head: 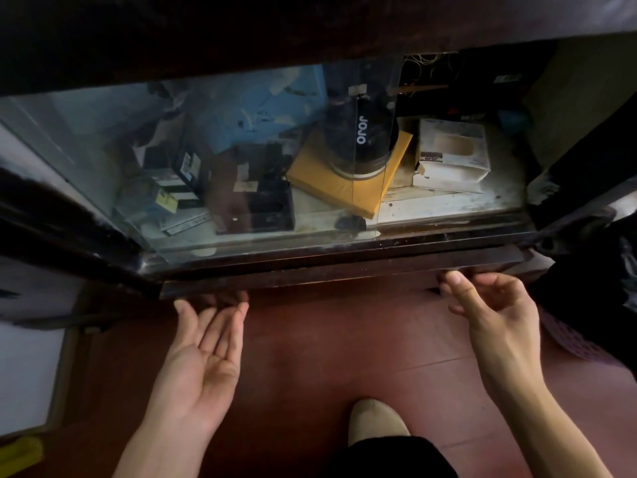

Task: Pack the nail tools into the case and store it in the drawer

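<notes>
A dark wooden drawer front (344, 272) runs along the bottom of a low cabinet with sliding glass panes (213, 160). My left hand (206, 343) is palm up, fingers straight, its fingertips just under the drawer front's lower edge at the left. My right hand (489, 305) is below the same edge at the right, fingers loosely curled and holding nothing. No nail tool case shows in view.
Behind the glass lie a yellow envelope (317, 174), a black round box (362, 139), a white carton (451, 157) and several small dark boxes (255, 194). Red floor tiles (337, 346) lie below, with my foot (375, 419) at bottom centre. A white board (27, 377) leans at left.
</notes>
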The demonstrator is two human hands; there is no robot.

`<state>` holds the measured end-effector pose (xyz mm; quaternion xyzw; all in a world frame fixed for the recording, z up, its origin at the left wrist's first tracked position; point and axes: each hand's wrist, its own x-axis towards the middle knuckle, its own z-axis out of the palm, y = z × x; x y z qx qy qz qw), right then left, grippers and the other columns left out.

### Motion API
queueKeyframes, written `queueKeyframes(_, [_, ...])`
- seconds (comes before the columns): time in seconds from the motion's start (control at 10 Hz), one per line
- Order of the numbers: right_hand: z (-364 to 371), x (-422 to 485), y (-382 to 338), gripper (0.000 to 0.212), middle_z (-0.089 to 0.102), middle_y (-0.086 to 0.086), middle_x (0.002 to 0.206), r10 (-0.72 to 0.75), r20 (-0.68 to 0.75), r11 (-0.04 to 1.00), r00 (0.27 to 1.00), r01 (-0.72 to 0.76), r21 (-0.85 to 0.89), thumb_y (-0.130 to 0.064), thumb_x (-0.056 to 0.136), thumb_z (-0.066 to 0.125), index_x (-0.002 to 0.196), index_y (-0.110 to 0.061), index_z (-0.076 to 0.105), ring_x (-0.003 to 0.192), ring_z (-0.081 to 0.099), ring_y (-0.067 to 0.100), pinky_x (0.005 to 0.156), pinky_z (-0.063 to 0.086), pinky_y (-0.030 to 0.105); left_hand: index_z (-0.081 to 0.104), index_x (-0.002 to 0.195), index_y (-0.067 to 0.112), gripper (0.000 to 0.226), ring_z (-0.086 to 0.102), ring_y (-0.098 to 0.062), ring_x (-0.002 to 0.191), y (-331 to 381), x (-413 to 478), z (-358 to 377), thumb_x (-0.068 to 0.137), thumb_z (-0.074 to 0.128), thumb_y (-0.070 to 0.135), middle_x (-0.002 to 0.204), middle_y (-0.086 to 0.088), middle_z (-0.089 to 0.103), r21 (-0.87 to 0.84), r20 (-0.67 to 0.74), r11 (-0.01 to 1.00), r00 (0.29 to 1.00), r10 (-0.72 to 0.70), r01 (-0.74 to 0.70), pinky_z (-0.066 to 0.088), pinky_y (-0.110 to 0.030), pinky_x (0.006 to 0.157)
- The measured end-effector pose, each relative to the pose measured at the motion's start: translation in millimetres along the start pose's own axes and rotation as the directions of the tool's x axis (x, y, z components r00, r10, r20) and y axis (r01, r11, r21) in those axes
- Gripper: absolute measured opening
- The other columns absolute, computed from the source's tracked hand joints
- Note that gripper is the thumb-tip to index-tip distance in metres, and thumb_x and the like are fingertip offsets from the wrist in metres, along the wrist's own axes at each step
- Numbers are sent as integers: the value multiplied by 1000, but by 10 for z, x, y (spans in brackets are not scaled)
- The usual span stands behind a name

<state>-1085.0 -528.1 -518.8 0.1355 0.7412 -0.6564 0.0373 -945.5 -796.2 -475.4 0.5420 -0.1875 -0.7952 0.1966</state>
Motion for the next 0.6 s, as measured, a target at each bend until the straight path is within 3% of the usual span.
queueKeyframes(0.1, [69, 68, -30, 48, 84, -1, 88, -22, 8, 999, 1000, 22, 24, -54, 70, 86, 100, -26, 61, 84, 81, 9, 62, 57, 12, 50, 141, -1, 69, 73, -26, 109, 23, 72, 67, 93, 60, 47, 118, -15, 71, -21, 7, 1000, 1000, 4, -4, 60, -32, 85])
queueKeyframes(0.2, [126, 139, -39, 50, 83, 6, 90, -11, 11, 1000, 1000, 11, 27, -56, 69, 85, 101, -26, 61, 78, 80, 6, 64, 57, 12, 55, 133, -1, 66, 79, -26, 100, 60, 151, 74, 89, 65, 47, 109, -15, 76, -43, 16, 999, 1000, 1, -1, 64, -22, 75])
queueKeyframes(0.3, [150, 168, -31, 55, 85, 0, 90, -13, 3, 1000, 1000, 13, 0, -63, 65, 84, 101, -28, 61, 88, 82, 11, 73, 61, 20, 55, 136, 1, 69, 79, -24, 98, 60, 190, 64, 88, 67, 48, 115, -15, 75, -37, 30, 999, 999, 10, -9, 64, -21, 71])
queueKeyframes(0.4, [132, 148, -23, 54, 85, 1, 93, -16, 13, 1000, 1000, 16, -2, -59, 68, 85, 104, -26, 62, 93, 82, 13, 76, 63, 19, 52, 141, 2, 71, 79, -23, 100, 27, 192, 39, 89, 66, 49, 123, -14, 71, -27, 56, 999, 998, 27, -25, 62, -23, 77])
queueKeyframes(0.5, [99, 70, -73, 44, 81, 3, 108, 14, 40, 998, 999, -12, -56, -42, 82, 88, 115, -25, 66, 102, 80, 19, 83, 57, 26, 51, 143, 4, 64, 78, -23, 103, 91, 152, -5, 96, 61, 46, 127, -17, 70, -21, 64, 1000, 998, 18, -17, 60, -30, 85])
queueKeyframes(0.6, [-101, -36, -150, 38, 81, -4, 116, 2, 69, 999, 998, 0, -37, -27, 88, 87, 122, -29, 71, 110, 77, 12, 90, 56, 26, 57, 138, 11, 46, 75, -30, 110, 104, 33, -150, 103, 56, 39, 125, -22, 72, -2, 48, 999, 997, -52, 52, 57, -39, 91])
